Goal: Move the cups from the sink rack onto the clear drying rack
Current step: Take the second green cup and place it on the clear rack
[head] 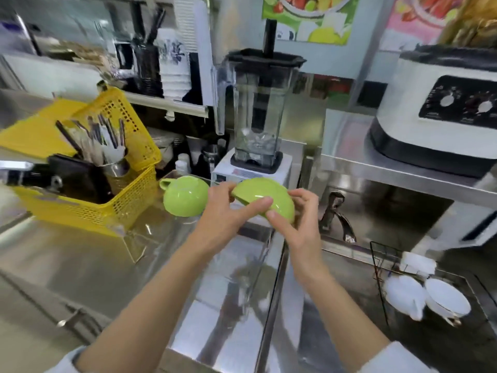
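Note:
Both hands hold one green cup [262, 193] upside down above the counter. My left hand [228, 211] grips its near-left rim and my right hand [293, 224] pinches its right side. A second green cup [184, 196] rests upside down just to the left, on the clear drying rack [134, 238], whose see-through edge shows beside the yellow basket. In the sink at the lower right, the black wire sink rack [377, 265] holds two white cups [404, 294] [447, 297] lying on their sides.
A yellow basket [88, 211] with a tin of utensils stands at the left. A blender [255, 109] stands behind the cups. A white appliance [441, 109] sits on a steel shelf at the right. The faucet [338, 219] rises beside the sink.

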The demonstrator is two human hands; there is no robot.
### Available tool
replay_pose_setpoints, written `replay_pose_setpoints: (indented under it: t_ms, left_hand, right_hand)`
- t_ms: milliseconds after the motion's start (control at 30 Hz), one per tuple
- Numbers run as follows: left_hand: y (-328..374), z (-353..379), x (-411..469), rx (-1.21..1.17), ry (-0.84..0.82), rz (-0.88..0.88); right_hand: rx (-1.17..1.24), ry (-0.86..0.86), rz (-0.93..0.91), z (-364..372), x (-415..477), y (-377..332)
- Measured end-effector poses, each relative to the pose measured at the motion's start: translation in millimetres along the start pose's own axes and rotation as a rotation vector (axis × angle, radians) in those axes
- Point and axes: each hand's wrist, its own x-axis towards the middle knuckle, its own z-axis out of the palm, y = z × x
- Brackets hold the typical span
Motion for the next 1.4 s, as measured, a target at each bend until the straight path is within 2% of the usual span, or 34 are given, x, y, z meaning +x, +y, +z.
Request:
replay_pose_setpoints:
  t_ms: [133, 300, 433, 633, 800, 1033, 1200, 1400]
  left_hand:
    - [-14, -35, 9, -0.034, -0.137, -0.076]
    - [-43, -51, 28, 0.009, -0.151, -0.116]
    - [-61, -53, 43, 0.153, -0.253, -0.129]
    - [-69, -53, 57, 0.446, -0.365, -0.128]
    - [-69, -53, 61, 0.499, -0.396, -0.096]
    - [-63, -42, 49, 0.523, -0.306, -0.032]
    - [-58, -41, 47, 0.622, -0.316, -0.006]
    - [-29, -13, 44, 0.757, -0.181, 0.307]
  right_hand:
    - [-0.231, -0.035, -0.021, 34, 3, 18]
    - [-0.553, -0.101, -0.007, 65, 7, 39]
    - [-0.705, -0.172, 0.095, 72, 9, 45]
    - [-0.918, -0.257, 0.132, 72, 15, 45]
    - [-0.983, -0.271, 0.138, 72, 18, 45]
    - [-1.096, -0.307, 0.093, 65, 25, 45]
    - [-1.121, -0.319, 0.104, 57, 23, 38]
    - [-1.033, -0.143, 0.087, 16, 24, 11]
